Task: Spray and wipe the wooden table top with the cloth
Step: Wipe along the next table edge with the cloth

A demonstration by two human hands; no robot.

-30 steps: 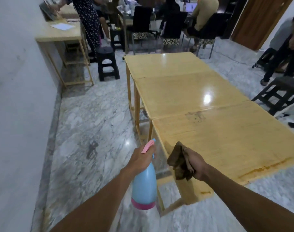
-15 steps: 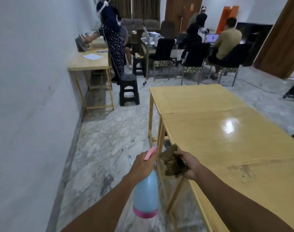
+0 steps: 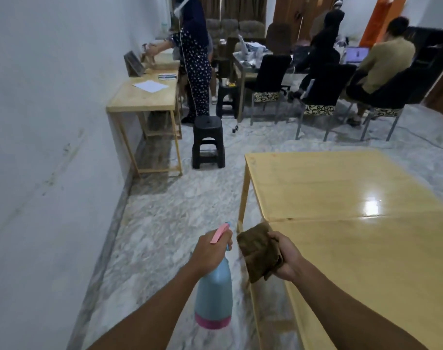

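A long row of light wooden tables (image 3: 366, 261) runs along my right side, its glossy top bare. My left hand (image 3: 210, 251) grips the neck of a blue spray bottle (image 3: 214, 296) with a pink trigger and pink base, held over the floor just left of the table's edge. My right hand (image 3: 287, 256) holds a folded brown cloth (image 3: 259, 252) at the table's left edge, near the seam between two table tops.
A white wall (image 3: 51, 147) runs along the left, leaving a marble floor aisle (image 3: 170, 223). A black stool (image 3: 207, 141) and a small wooden desk (image 3: 144, 97) stand ahead. A standing person (image 3: 195, 59) and seated people on chairs (image 3: 324, 79) are at the far end.
The view has moved forward along the tables and tilted up; the stained near table has left the frame. Both hands keep their hold, and the cloth now sits further up the table's left edge.
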